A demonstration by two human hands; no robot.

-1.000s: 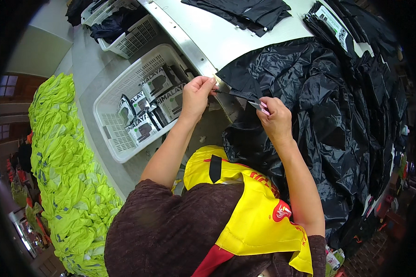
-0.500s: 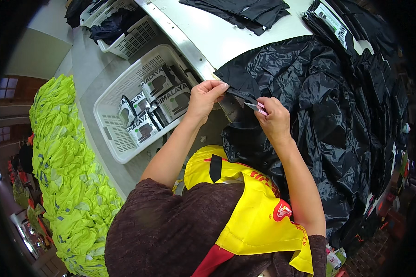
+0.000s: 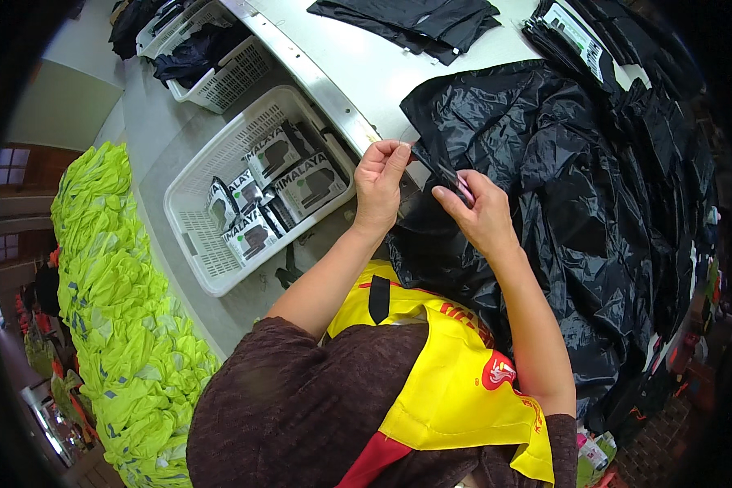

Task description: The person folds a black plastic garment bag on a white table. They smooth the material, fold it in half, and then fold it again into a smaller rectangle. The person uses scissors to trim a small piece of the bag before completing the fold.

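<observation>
My left hand (image 3: 381,183) pinches a narrow edge of black fabric between thumb and fingertips, close to the table's front edge. To its right, my right hand (image 3: 481,215) is closed round small pink-handled snips (image 3: 465,192). Their blades lie against the dark fabric strip between my hands and are hard to make out. The strip appears to belong to the large, shiny black cloth piece (image 3: 537,163), which spreads crumpled over the table and hangs down over its front.
Left of the table stands a white plastic basket (image 3: 199,244) with several packaged items (image 3: 309,185). Another basket (image 3: 228,85) behind it holds dark cloth. A neon-yellow garment heap (image 3: 130,325) lines the far left. Folded black pieces (image 3: 415,23) lie on the white tabletop (image 3: 350,61).
My left hand has shifted slightly right, nearer my right hand. The fabric corner has slid right off the table edge. In my right hand, the snips have turned.
</observation>
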